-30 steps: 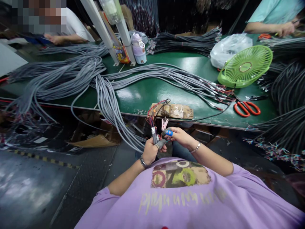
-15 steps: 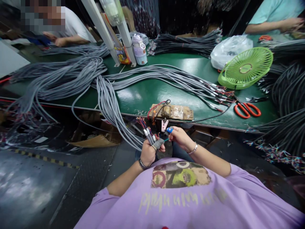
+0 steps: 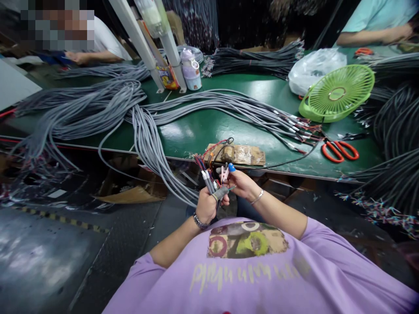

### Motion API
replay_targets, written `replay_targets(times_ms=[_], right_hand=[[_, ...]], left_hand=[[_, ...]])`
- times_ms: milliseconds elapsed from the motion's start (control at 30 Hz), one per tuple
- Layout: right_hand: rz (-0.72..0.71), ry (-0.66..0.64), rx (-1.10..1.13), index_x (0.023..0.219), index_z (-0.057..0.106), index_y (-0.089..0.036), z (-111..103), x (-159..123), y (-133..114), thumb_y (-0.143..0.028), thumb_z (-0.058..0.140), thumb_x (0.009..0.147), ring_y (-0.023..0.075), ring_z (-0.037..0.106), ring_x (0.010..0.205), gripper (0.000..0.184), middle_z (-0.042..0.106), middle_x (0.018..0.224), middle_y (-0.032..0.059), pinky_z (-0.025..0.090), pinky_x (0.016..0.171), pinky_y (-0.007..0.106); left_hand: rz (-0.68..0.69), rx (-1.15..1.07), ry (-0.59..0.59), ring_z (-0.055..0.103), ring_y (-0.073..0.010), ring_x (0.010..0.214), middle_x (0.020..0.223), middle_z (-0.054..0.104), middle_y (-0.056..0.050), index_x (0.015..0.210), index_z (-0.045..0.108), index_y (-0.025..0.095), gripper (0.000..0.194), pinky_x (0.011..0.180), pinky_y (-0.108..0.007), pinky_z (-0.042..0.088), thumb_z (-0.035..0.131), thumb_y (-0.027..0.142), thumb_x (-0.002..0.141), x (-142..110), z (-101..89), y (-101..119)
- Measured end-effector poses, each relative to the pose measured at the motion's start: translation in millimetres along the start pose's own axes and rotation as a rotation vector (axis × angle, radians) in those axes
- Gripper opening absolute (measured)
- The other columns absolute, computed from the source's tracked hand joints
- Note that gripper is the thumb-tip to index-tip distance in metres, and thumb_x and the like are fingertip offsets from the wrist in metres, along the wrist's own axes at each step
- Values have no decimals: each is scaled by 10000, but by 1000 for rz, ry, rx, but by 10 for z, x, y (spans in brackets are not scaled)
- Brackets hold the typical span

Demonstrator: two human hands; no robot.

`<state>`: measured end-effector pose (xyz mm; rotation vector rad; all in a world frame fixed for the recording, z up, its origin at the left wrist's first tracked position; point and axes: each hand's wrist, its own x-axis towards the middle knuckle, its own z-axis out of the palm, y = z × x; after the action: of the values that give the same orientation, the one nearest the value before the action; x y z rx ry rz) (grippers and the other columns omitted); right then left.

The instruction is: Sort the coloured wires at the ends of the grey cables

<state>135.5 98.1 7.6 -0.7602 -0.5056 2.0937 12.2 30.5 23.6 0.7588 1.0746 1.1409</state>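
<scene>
My left hand (image 3: 207, 206) is wrapped around a bunch of grey cables (image 3: 178, 185) in front of the bench edge. Bare coloured wires (image 3: 200, 163) and white bands stick up out of that fist, and grey wrapping covers its thumb. Close by on the right, my right hand (image 3: 241, 184) has its fingers drawn together beside a pink clip (image 3: 224, 173). A blue cover (image 3: 231, 167) sits on one of its fingertips. A short teal wire end shows between the two hands. What the right fingers pinch, if anything, is too small to make out.
Behind the clip, a taped wooden block (image 3: 244, 154) lies at the bench edge. Orange-handled scissors (image 3: 340, 151), a green fan (image 3: 340, 93) and a plastic bag (image 3: 316, 69) are to the right. More grey cables (image 3: 88, 104) spread left. Two people work across the bench.
My right hand has shifted slightly left and up, closer to the pink clip. My left hand and its cable ends have moved a little right and up.
</scene>
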Motion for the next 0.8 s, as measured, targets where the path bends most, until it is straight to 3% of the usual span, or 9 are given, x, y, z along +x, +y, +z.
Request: replay_targets(times_ms=[267, 567, 667, 800], right_hand=[[-67, 77, 41, 749, 667, -132, 31, 44, 49, -490, 736, 701, 91, 530, 546, 368, 617, 635, 3, 449, 524, 214], [76, 16, 29, 821, 657, -143, 2, -110, -35, -647, 473, 829, 102, 546, 553, 537, 635, 681, 33, 457, 509, 219], [78, -17, -1, 825, 658, -143, -8, -123, -61, -578, 530, 836, 101, 546, 564, 454, 634, 685, 31, 470, 525, 219], [-40, -6, -48, 816, 661, -147, -11, -87, -31, -436, 695, 761, 84, 522, 554, 297, 619, 676, 4, 459, 521, 203]], left_hand=[[-20, 1, 35, 552, -100, 401, 488, 615, 3, 644, 620, 127, 289, 422, -209, 481, 784, 364, 616, 21, 19, -28], [43, 36, 15, 564, -112, 415, 506, 627, -17, 598, 636, 128, 280, 436, -231, 496, 747, 376, 665, -101, -48, -30], [76, 29, 18, 576, -116, 435, 517, 632, -14, 617, 648, 136, 245, 440, -226, 492, 735, 355, 682, -147, -58, -18], [103, -2, 70, 570, -112, 424, 510, 627, -8, 606, 641, 140, 241, 422, -218, 476, 729, 350, 686, -150, -38, 3]])
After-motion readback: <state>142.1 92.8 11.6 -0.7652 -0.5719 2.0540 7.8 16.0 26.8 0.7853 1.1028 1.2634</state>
